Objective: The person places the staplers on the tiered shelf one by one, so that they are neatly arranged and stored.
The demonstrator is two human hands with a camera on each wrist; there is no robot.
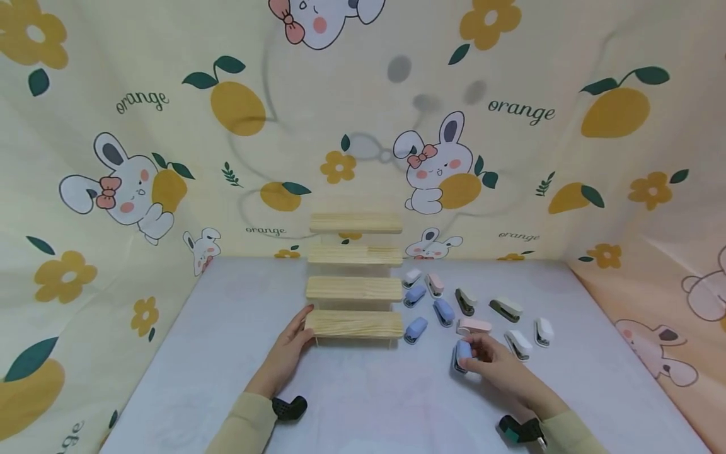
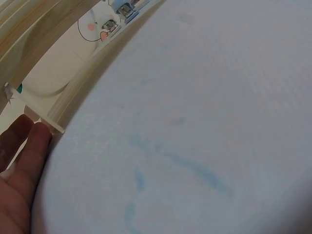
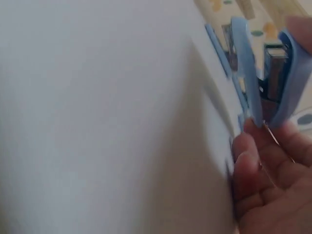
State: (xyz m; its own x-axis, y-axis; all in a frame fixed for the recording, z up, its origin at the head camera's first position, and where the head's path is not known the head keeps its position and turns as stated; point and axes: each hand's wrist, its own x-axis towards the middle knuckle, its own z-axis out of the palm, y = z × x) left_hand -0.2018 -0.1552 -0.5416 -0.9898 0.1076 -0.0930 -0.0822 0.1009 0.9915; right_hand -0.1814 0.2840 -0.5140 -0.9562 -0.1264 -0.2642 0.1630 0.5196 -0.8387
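Note:
My right hand [image 1: 492, 362] pinches a small blue stapler [image 1: 462, 356] at the table's right front. In the right wrist view the stapler [image 3: 285, 78] shows its metal inside, with the fingers [image 3: 246, 170] at its lower end. At the left end of the lowest plank of a stepped wooden rack [image 1: 354, 325], my left hand [image 1: 286, 353] rests with its fingers against the side. The left wrist view shows those fingers [image 2: 36, 146] beside a thin pale support [image 2: 46, 122] under the plank. Another blue stapler [image 1: 416, 330] lies right of the rack.
Several more small staplers lie spread right of the rack, among them a pink stapler [image 1: 473, 326], a white stapler [image 1: 518, 345] and a dark-based stapler [image 1: 506, 309]. A printed cloth [image 1: 351, 82] hangs behind the white-covered table [image 1: 368, 403] and along its sides.

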